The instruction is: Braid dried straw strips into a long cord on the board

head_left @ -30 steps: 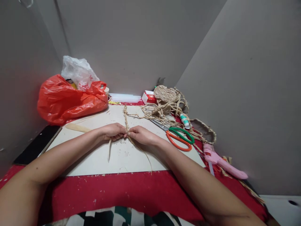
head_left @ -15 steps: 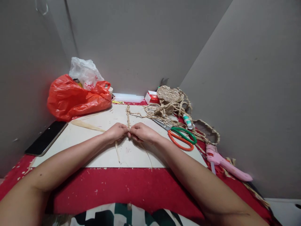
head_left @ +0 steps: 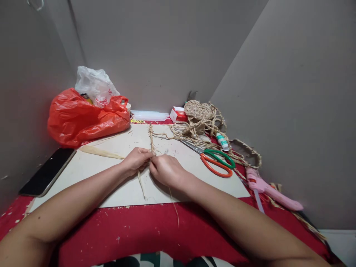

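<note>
Both my forearms come in from the lower corners and meet over the middle of the board (head_left: 194,174), wrists low, backs of the hands up. My left hand (head_left: 136,160) lies a little farther from me, and its thumb and fingers are pinched narrow on the near end of the braid (head_left: 151,135). My right hand (head_left: 164,171) touches it from the right, with fingers curled closed on the strands (head_left: 141,183) just under the braid; I cannot see the fingertips themselves. The one braid runs straight away from my hands on the board toward the rope pile (head_left: 198,118). I count two loose strands: one hangs below my left hand, and one thinner goes from under my right hand over the board edge onto the red cloth (head_left: 139,230). There are two bags at the far left, one red bag (head_left: 80,120) and one white bag (head_left: 93,85) behind it; the white one has red print, too blurred to read. One phone (head_left: 47,172) lies screen up at the left edge. At the right are one pair of scissors (head_left: 218,163), with one green and one orange handle, one tube (head_left: 222,141), one pink glue gun (head_left: 271,191) and one small red box (head_left: 178,115), its writing too small to read.
</note>
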{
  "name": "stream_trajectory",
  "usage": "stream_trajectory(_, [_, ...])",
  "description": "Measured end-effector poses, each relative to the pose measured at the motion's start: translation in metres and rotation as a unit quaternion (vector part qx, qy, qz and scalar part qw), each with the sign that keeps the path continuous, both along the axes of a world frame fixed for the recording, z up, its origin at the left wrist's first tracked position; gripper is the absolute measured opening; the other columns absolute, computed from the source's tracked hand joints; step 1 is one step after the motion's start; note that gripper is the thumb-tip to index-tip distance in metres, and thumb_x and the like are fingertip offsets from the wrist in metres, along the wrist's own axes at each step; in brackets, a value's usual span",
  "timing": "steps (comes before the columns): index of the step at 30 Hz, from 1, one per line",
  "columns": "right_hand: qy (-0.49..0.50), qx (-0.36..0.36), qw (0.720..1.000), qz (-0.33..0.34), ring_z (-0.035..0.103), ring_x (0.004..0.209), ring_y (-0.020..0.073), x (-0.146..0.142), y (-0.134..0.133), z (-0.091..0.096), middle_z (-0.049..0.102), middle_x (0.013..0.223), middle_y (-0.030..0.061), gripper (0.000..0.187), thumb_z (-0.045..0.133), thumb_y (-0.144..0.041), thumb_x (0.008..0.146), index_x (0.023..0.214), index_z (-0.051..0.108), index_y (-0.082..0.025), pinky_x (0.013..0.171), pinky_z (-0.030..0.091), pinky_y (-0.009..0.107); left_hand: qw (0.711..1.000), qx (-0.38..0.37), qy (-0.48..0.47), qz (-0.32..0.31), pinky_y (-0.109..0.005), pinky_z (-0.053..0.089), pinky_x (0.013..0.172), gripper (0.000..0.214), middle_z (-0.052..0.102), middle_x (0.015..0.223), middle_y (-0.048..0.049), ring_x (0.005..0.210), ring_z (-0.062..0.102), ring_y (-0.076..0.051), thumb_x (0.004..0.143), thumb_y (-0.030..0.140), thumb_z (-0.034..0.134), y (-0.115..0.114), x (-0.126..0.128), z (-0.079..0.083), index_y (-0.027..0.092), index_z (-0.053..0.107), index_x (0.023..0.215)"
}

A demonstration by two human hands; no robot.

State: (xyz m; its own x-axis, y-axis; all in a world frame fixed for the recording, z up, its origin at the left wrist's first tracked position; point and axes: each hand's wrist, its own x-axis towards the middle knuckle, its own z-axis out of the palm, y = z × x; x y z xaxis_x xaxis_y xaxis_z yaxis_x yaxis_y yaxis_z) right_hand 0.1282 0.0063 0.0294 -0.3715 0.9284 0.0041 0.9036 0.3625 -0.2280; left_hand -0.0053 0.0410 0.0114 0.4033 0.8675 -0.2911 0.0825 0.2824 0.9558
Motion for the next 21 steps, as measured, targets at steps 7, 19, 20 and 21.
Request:
stream_trajectory(7, [0.067,-0.114,0.968,0.214,0.044,0.048,0.0098,-0.002,-0.024,0.028,0.058,0.058,0.0045,0.029,0.046,-0.025,0.084,0.060,0.058,-0.015,0.051,0.030,0.025,0.999,-0.033,-0.010,-0.009,-0.022,0.007,0.038,0.018,0.025,0.035,0.0103,0.031,0.015,-0.003,0.078,0.025,0.052,0.000,0.001,0.003,0.014,0.055,0.064])
stream_trajectory(19, [0.357,-0.156,0.920,-0.041,0.048,0.037,0.0090,0.021,0.061,0.043,0.052,0.046,0.0015,0.025,0.050,-0.027,0.082,0.061,0.057,-0.016,0.037,0.035,0.022,0.999,-0.016,0.034,-0.023,-0.023,0.011,0.036,0.021,0.026,0.034,0.0087,0.030,0.017,-0.005,0.080,0.016,0.046,0.000,0.004,0.001,0.015,0.050,0.059])
stream_trajectory(20, [0.343,-0.156,0.926,-0.022,0.048,0.037,0.0094,0.012,0.066,0.043,0.052,0.046,0.0017,0.025,0.050,-0.027,0.082,0.061,0.057,-0.016,0.037,0.036,0.022,0.999,-0.008,0.047,-0.019,-0.023,0.012,0.036,0.021,0.027,0.034,0.0083,0.030,0.019,-0.005,0.080,0.016,0.047,0.001,0.005,-0.001,0.015,0.051,0.059])
stream_trajectory(21, [0.329,-0.156,0.931,-0.001,0.049,0.039,0.0097,0.001,0.069,0.044,0.053,0.048,0.0019,0.023,0.051,-0.026,0.082,0.062,0.058,-0.015,0.038,0.037,0.022,0.998,0.004,0.060,-0.012,-0.023,0.014,0.036,0.021,0.029,0.035,0.0077,0.031,0.021,-0.005,0.080,0.016,0.048,0.001,0.007,-0.004,0.014,0.051,0.059])
